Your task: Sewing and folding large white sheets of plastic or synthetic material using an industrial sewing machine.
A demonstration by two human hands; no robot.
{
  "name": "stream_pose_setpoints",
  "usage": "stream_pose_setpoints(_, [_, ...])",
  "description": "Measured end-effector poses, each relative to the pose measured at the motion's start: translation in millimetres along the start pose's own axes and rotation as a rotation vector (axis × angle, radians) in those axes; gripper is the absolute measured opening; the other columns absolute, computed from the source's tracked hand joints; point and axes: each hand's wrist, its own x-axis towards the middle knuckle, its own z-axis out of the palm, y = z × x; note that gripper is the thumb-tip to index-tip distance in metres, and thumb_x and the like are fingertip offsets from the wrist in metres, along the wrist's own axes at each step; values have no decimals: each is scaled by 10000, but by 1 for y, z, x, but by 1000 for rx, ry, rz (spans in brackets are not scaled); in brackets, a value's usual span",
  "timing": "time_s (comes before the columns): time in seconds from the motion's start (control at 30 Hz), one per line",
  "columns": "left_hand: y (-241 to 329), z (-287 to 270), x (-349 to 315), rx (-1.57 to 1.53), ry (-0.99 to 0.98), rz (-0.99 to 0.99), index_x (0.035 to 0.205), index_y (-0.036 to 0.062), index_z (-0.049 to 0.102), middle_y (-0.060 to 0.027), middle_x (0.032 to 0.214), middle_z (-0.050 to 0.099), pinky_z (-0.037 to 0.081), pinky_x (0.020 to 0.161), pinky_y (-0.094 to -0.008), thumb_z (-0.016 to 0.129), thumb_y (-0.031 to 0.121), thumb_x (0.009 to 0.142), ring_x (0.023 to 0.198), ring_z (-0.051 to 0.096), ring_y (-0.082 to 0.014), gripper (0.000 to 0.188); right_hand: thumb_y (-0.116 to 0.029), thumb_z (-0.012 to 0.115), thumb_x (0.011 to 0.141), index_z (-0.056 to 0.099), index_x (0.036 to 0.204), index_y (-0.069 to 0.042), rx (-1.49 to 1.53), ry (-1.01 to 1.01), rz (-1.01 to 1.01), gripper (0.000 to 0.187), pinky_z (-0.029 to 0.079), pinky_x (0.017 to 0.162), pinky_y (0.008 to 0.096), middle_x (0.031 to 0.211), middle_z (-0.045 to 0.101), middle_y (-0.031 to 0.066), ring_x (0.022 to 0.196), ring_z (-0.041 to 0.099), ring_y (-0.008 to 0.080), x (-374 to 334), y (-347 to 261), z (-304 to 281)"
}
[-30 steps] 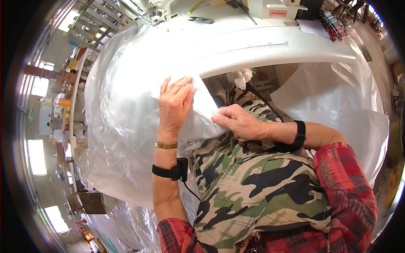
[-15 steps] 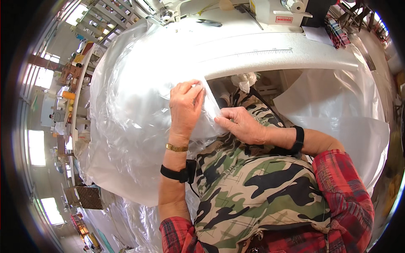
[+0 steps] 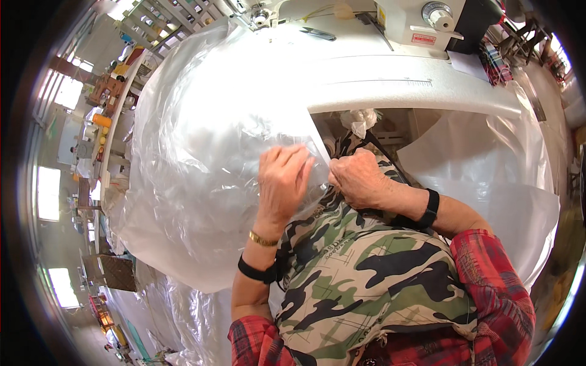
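A large translucent plastic sheet [image 3: 183, 177] is spread in wrinkles over the white tabletop and hangs toward my lap. Its straight, folded-looking edge [image 3: 318, 138] runs down toward my right hand [image 3: 361, 177], whose fingers are closed on the lower end of that edge. Over the sheet, just left of the edge, my left hand [image 3: 282, 183] is half curled, with the thumb a little apart from the fingers. Nothing shows in it, though its fingertips are partly turned away and slightly blurred.
A white sewing machine [image 3: 421, 24] stands at the back, with thread snips [image 3: 318, 34] on the table. The white table edge [image 3: 421, 102] has a ruler scale. More plastic sheeting [image 3: 482, 158] hangs at right. A cluttered bench [image 3: 110, 134] stands far left.
My left hand has left the upper part of the sheet's edge and moved down and slightly right. The right hand has shifted slightly right, its fingers curled tighter. The whole view has shifted slightly.
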Motion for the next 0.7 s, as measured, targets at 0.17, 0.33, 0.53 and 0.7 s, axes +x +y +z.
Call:
stream_pose_setpoints(0.17, [21,-10,-44,-438,-483,-434,982,-27,700,-153,998,709,507,810,-384,677,158,883,880,650,-344,211,-151,622,795,582,720,-67,16,-80,-34,120,450,603,424,650,631,116,605,636,324,0,1,-2])
stream_pose_setpoints(0.33, [23,23,-81,-647,-594,-245,1304,-1,564,-222,1301,582,416,1040,-391,610,285,950,1226,543,-365,458,-155,626,803,581,713,-77,33,-31,-56,127,456,588,411,621,609,103,596,628,318,0,-11,-11])
stream_pose_setpoints(0.53, [28,49,-82,-1244,-532,-598,1436,-42,356,-158,1382,507,364,1084,-363,627,251,953,1320,448,-232,627,-191,618,842,583,715,-70,36,-40,-96,179,472,582,413,626,611,122,614,637,320,2,-21,-23])
stream_pose_setpoints(0.7, [35,42,-80,-1745,-133,-981,1380,-3,408,-107,1389,487,316,1127,-367,657,226,936,1303,446,-196,558,-212,605,871,589,746,-61,38,-88,49,197,475,600,418,634,619,134,635,643,331,4,-26,-23])
